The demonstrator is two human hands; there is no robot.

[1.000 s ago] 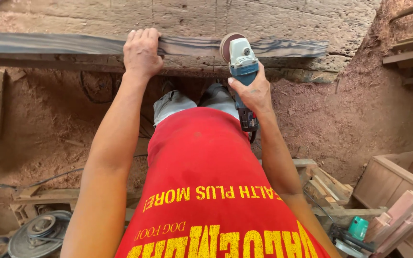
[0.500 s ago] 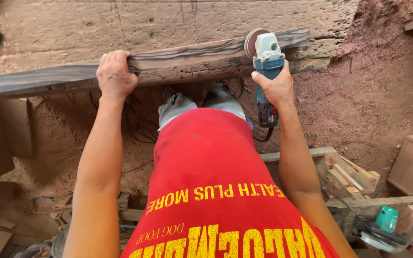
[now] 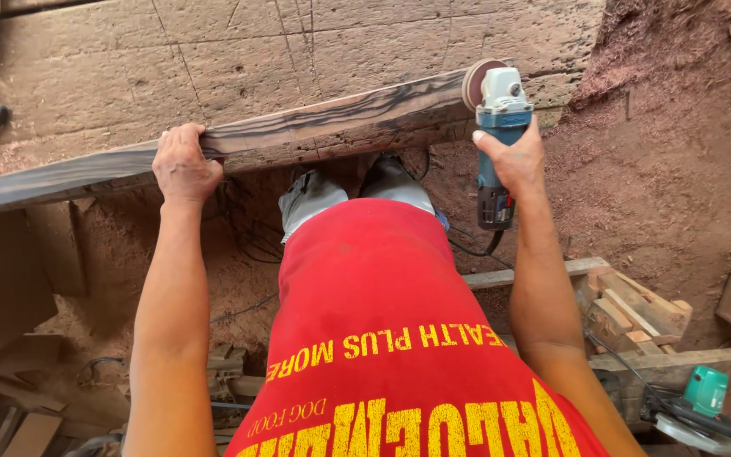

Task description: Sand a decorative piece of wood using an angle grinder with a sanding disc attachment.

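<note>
Right hand [image 3: 513, 156] wrapped round blue-and-grey angle grinder [image 3: 497, 127]; sanding disc now at far right end of long dark striped wooden plank [image 3: 315, 125], having travelled rightward. Left hand [image 3: 184, 165] stays clamped on plank edge, steadying it on dusty wooden desk [image 3: 213, 59].

The person wears a red sleeveless shirt [image 3: 391, 338] with yellow block lettering across the front, printed in several rows. Grey trousers [image 3: 357, 190] show just beyond the shirt's hem. Both arms are bare to the shoulder; left hand [image 3: 184, 165] and right hand [image 3: 513, 156] are ungloved.
</note>
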